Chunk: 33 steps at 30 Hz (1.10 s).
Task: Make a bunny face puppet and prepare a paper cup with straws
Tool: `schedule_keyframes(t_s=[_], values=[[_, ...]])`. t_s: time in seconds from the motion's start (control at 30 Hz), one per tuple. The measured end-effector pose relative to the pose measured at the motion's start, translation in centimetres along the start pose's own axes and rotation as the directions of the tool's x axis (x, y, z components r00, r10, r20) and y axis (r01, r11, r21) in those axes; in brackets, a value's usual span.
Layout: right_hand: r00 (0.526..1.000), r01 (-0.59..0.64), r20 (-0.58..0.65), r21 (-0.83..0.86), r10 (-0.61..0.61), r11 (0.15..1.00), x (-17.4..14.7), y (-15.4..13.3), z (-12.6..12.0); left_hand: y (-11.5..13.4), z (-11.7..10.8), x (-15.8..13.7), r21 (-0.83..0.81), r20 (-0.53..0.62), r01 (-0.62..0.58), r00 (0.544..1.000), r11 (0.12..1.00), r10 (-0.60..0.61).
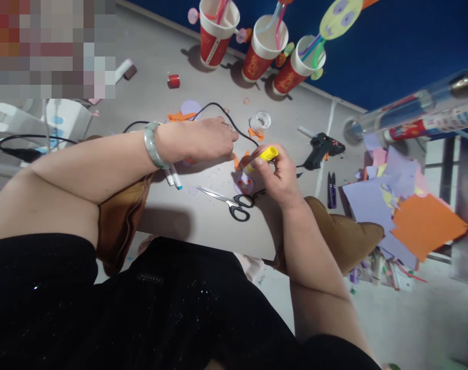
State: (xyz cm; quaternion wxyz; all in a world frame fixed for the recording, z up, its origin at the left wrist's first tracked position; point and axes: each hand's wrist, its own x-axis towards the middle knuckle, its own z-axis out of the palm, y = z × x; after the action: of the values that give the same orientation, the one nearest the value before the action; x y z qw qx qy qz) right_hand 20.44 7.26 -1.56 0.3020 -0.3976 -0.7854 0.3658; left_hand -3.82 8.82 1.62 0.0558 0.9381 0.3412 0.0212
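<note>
My right hand [278, 174] is closed around a short yellow tube [268, 153], like a marker or glue stick, tilted over the table. Its lower end points at a small purple paper face [243, 182] with orange dots and orange pieces at its top. My left hand [203, 140], with a pale green bangle at the wrist, hovers to the left of it. Its fingers are curled together, and whatever they pinch is hidden. Black-handled scissors [234, 203] lie just below the paper face. White markers [174, 177] rest under my left wrist.
Three red-and-white paper cups [257, 49] with straws stand along the blue back wall. A roll of tape [260, 121], a red cap [173, 80] and a black glue gun [321, 149] lie on the table. Coloured paper sheets [430, 226] are piled at the right.
</note>
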Motion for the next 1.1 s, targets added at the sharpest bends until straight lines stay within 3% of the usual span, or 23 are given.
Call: schedule_keyframes(t_s=[0.1,0.2,0.5,0.7,0.8,0.9,1.1], values=[[0.999,0.027,-0.038,-0.121,-0.032,0.992,0.1,-0.1,0.3,0.1,-0.8,0.1,0.06,0.181,-0.088,0.98,0.994,0.076],[0.999,0.043,-0.012,-0.206,-0.047,0.978,0.1,-0.1,0.7,0.2,-1.5,0.3,0.121,0.254,-0.115,0.964,0.986,0.081],[0.995,0.084,0.075,-0.255,-0.067,0.963,0.1,-0.1,0.3,0.2,-0.9,0.1,0.135,0.2,-0.111,0.976,0.985,0.083],[0.994,0.048,-0.085,-0.233,-0.07,0.971,0.0,-0.2,0.7,-0.1,-0.1,0.0,0.028,0.094,-0.053,0.994,0.998,0.05],[0.996,0.077,-0.024,-0.253,-0.086,0.964,0.2,-0.1,1.0,-0.1,-0.2,0.0,0.09,0.137,-0.11,0.986,0.99,0.097],[0.996,0.085,0.049,-0.255,-0.075,0.963,0.2,-0.1,0.8,0.2,-0.7,0.1,0.114,0.176,-0.092,0.982,0.989,0.071],[0.998,0.031,-0.044,-0.258,-0.044,0.966,0.1,-0.1,0.5,0.3,-0.9,0.2,0.031,0.168,-0.054,0.985,0.998,0.048]])
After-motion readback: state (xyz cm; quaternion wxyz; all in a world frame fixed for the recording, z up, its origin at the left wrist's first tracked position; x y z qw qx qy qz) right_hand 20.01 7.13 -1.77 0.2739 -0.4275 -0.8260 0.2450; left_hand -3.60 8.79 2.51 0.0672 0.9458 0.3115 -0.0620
